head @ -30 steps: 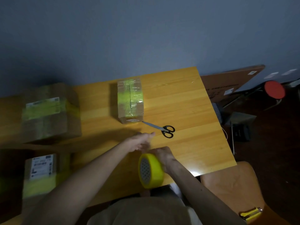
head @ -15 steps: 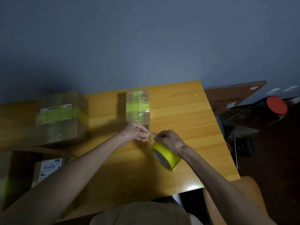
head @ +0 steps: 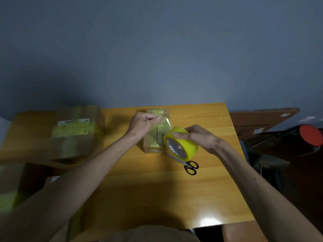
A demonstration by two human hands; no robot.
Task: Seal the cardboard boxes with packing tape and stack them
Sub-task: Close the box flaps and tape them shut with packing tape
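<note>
The right hand (head: 201,139) grips a roll of yellow packing tape (head: 185,147) with its fingers curled over the outer band. It holds the roll tilted above the desk (head: 157,193), with the patterned core turned toward 7 o'clock. The left hand (head: 144,124) is closed in a pinch on the free end of a translucent strip of tape (head: 164,127), which runs from its fingertips toward 4 o'clock and down to the roll. The strip hangs in front of a small cardboard box (head: 150,148) that stands at the desk's 12 o'clock, near the far edge, with yellowish tape across its top. Whether the strip touches the box cannot be told. Black-handled scissors (head: 191,167) lie flat on the desk at 5 o'clock from the roll, just beside the small box. Their handles point toward 5 o'clock and their blades are partly hidden under the roll. A larger cardboard box (head: 76,137), wrapped in tape and bearing a white label, sits at 9 o'clock from the small one, well apart from it. At the desk's 8 o'clock is another box (head: 7,187), blurred, with a yellowish band. Past the desk's 2 o'clock edge a flat brown cardboard sheet (head: 262,119) leans near a red round stool seat (head: 310,137). A blue-grey wall (head: 157,49) rises behind.
</note>
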